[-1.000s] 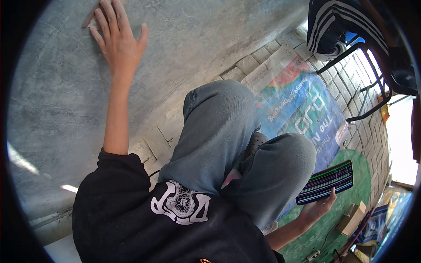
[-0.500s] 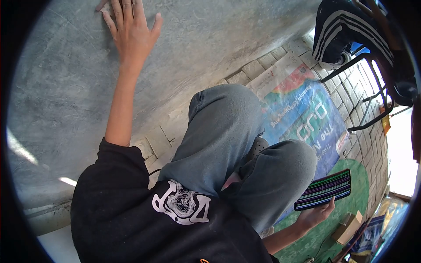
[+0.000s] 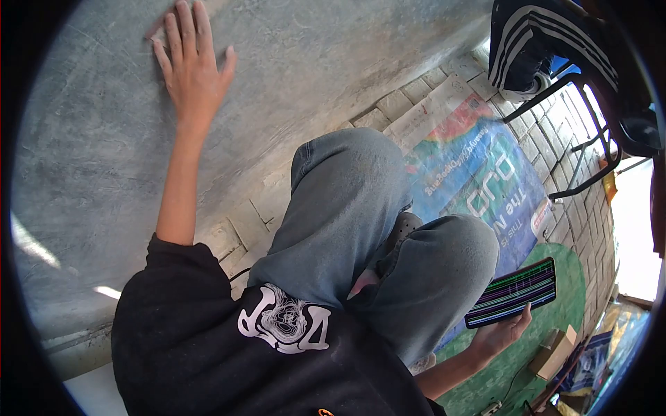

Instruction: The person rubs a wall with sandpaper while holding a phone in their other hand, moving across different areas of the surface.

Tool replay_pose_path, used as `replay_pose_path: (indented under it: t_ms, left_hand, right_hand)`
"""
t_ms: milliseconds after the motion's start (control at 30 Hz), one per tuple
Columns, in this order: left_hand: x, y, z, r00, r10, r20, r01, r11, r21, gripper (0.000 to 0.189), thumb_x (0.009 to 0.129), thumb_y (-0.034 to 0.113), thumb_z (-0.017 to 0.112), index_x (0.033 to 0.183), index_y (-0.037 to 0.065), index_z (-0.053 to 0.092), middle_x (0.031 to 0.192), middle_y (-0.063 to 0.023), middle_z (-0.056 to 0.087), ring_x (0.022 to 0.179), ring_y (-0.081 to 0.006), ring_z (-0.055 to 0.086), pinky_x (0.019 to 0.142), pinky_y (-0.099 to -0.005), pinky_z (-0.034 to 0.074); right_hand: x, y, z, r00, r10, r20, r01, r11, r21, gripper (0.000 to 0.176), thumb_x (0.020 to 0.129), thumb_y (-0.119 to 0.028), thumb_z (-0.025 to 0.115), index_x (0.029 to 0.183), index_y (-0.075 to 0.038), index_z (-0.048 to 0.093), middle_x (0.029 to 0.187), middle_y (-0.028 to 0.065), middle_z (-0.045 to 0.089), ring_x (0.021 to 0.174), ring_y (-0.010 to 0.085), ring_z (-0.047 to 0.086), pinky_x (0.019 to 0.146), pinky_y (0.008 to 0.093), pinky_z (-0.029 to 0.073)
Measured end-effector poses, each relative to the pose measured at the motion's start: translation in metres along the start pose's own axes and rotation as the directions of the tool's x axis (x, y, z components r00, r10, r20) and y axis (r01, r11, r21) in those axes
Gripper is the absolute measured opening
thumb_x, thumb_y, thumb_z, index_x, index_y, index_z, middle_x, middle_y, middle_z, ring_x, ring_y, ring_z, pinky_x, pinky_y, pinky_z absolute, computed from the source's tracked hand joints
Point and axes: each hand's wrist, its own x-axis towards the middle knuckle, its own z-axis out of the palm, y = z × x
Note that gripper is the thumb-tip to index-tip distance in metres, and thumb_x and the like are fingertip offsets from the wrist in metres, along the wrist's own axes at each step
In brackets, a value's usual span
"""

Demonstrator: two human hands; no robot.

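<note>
Against the grey wall my left hand lies flat with its fingers stretched, pressing a brownish-pink sheet of sandpaper to the surface. Most of that sheet is hidden beneath the fingers, and pale dust shows on the fingertips. Low on the right, beside my knee, my right hand is closed on a smartphone by its lower edge. Coloured stripes run across the phone's screen.
A printed banner and a green mat cover part of the brick floor. A small cardboard box rests on the mat. At upper right, another person's leg is near a black metal chair frame.
My left hand has slid down and slightly left across the wall, and the sandpaper has moved with it. My right hand still grips the phone, almost unmoved.
</note>
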Motion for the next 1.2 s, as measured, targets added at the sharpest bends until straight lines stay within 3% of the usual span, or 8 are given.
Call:
replay_pose_path:
  t_ms: [100,300,367,800,867,967,1133,1200]
  left_hand:
    - [0.021,-0.006,-0.004,0.991,0.011,-0.135,-0.016,0.999,-0.034,0.08,0.085,0.044,0.057,0.147,0.01,0.021,0.152,-0.0154,0.021,0.139,-0.034,0.02,0.11,-0.056,0.015]
    - [0.016,-0.003,-0.004,0.993,-0.007,-0.117,0.005,1.0,-0.015,0.08,0.085,0.045,0.057,0.147,0.009,0.022,0.151,-0.0159,0.022,0.139,-0.0342,0.021,0.109,-0.0563,0.015]
    - [0.008,-0.003,-0.004,0.995,0.0,-0.099,-0.001,1.0,-0.007,0.08,0.085,0.044,0.057,0.147,0.009,0.021,0.152,-0.0158,0.021,0.139,-0.0341,0.021,0.11,-0.0561,0.015]
    - [0.007,-0.001,-0.007,0.998,-0.018,-0.054,0.018,1.0,-0.003,0.081,0.085,0.043,0.058,0.148,0.011,0.019,0.152,-0.0142,0.02,0.14,-0.0329,0.019,0.11,-0.0557,0.015]
    - [0.012,-0.002,-0.006,0.997,-0.017,-0.076,0.017,1.0,-0.012,0.081,0.085,0.044,0.058,0.148,0.011,0.019,0.152,-0.0138,0.02,0.14,-0.0327,0.019,0.11,-0.0556,0.015]
    - [0.02,-0.003,-0.005,0.993,-0.002,-0.115,0.001,1.0,-0.017,0.08,0.085,0.044,0.058,0.148,0.012,0.019,0.152,-0.0128,0.021,0.14,-0.0324,0.02,0.11,-0.0555,0.016]
    - [0.057,-0.002,-0.012,0.977,0.029,-0.212,-0.036,0.999,-0.029,0.08,0.085,0.044,0.058,0.148,0.014,0.019,0.153,-0.0108,0.021,0.14,-0.0318,0.02,0.11,-0.0551,0.016]
    - [0.073,0.017,-0.03,0.99,-0.14,-0.03,0.143,0.983,0.115,0.095,0.078,0.024,0.069,0.146,0.001,0.009,0.154,-0.0167,0.009,0.142,-0.0301,0.007,0.116,-0.0464,0.006]
  right_hand:
    - [-0.001,0.001,0.003,1.0,-0.017,-0.026,0.016,0.999,-0.028,0.038,0.093,-0.033,0.048,0.113,0.0,0.05,0.108,0.0094,0.053,0.101,0.0183,0.052,0.09,0.0345,0.043]
    - [-0.003,0.005,0.008,0.989,-0.107,-0.099,0.093,0.986,-0.14,0.036,0.095,-0.031,0.047,0.114,-0.001,0.05,0.109,0.0097,0.052,0.103,0.0186,0.051,0.092,0.0342,0.042]
    - [0.004,0.002,-0.003,0.998,-0.04,0.041,0.04,0.999,0.01,0.036,0.095,-0.031,0.045,0.114,-0.001,0.051,0.109,0.0089,0.054,0.103,0.0182,0.052,0.092,0.0335,0.042]
    - [0.005,0.0,-0.009,0.988,-0.032,0.152,0.02,0.996,0.083,0.035,0.096,-0.03,0.043,0.111,-0.001,0.054,0.106,0.0066,0.058,0.096,0.0168,0.056,0.087,0.0337,0.044]
    - [0.003,0.002,-0.004,0.999,-0.041,-0.002,0.041,0.999,0.028,0.035,0.094,-0.031,0.046,0.11,-0.001,0.054,0.103,0.0076,0.057,0.094,0.0172,0.056,0.088,0.0335,0.044]
    - [0.003,0.004,-0.001,0.999,-0.031,-0.039,0.026,0.992,-0.121,0.037,0.092,-0.032,0.05,0.109,0.001,0.053,0.103,0.0092,0.055,0.094,0.018,0.054,0.087,0.0337,0.044]
    - [-0.006,-0.003,0.012,0.999,-0.025,-0.041,0.022,0.997,-0.08,0.036,0.091,-0.032,0.052,0.108,-0.001,0.053,0.102,0.0076,0.054,0.096,0.0176,0.053,0.088,0.0337,0.042]
    - [-0.008,-0.004,0.016,0.999,-0.019,-0.044,0.016,0.998,-0.057,0.032,0.091,-0.032,0.053,0.106,-0.003,0.054,0.101,0.0053,0.056,0.095,0.0168,0.054,0.088,0.0336,0.042]
